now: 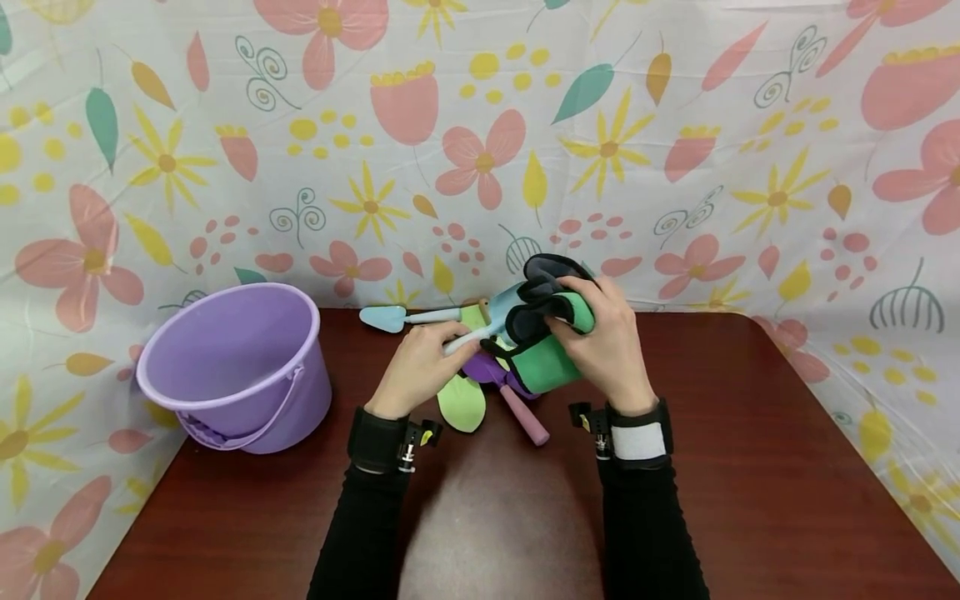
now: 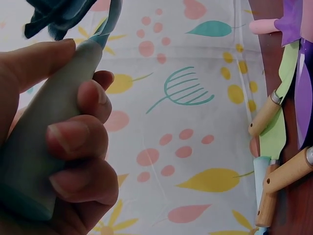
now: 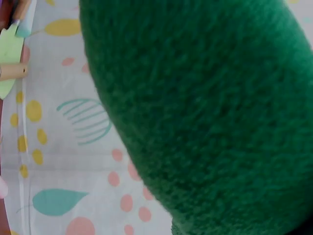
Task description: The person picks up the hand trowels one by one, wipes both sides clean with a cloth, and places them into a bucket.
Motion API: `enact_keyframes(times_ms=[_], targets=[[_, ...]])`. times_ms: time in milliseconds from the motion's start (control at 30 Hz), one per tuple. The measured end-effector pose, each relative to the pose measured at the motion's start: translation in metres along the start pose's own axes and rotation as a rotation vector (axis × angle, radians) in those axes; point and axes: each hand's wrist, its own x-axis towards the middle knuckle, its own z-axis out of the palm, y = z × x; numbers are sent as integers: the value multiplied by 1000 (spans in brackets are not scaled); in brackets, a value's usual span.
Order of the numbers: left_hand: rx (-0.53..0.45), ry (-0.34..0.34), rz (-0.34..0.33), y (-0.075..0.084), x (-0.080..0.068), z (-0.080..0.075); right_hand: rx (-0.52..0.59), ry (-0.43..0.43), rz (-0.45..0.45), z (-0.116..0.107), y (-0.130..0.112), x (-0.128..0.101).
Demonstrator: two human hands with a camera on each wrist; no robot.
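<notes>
A dark red worktop [image 1: 750,467] holds a purple bucket [image 1: 236,367] on the left. At centre, the right hand [image 1: 611,346] clutches green-and-black gloves [image 1: 551,333] raised above scattered garden tools [image 1: 480,392], while left hand [image 1: 420,362] fingers [image 2: 78,137] curl around a pale blue tool handle [image 2: 49,142].

Green-and-black glove [image 1: 551,350], purple bucket [image 1: 240,367]

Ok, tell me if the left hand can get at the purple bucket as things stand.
Probably yes: the purple bucket stands open on the table to the left hand's side, nothing between, though that hand now holds a pale blue tool handle.
</notes>
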Motion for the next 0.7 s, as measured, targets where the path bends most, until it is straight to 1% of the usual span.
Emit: enact_keyframes(times_ms=[100, 167, 267, 500, 600, 700], targets=[[33, -3, 12, 0, 0, 1, 11, -18, -20, 4, -2, 0], [34, -7, 11, 1, 0, 2, 17, -28, -29, 6, -4, 0], [26, -27, 0, 2, 0, 3, 18, -47, -40, 9, -8, 1], [47, -49, -31, 8, 0, 9, -8, -110, -40, 19, -13, -1], [53, -56, -36, 11, 0, 9, -27, -113, -35, 21, -12, -1], [59, -57, -25, 13, 1, 8, -41, -100, -28, 21, -11, -1]])
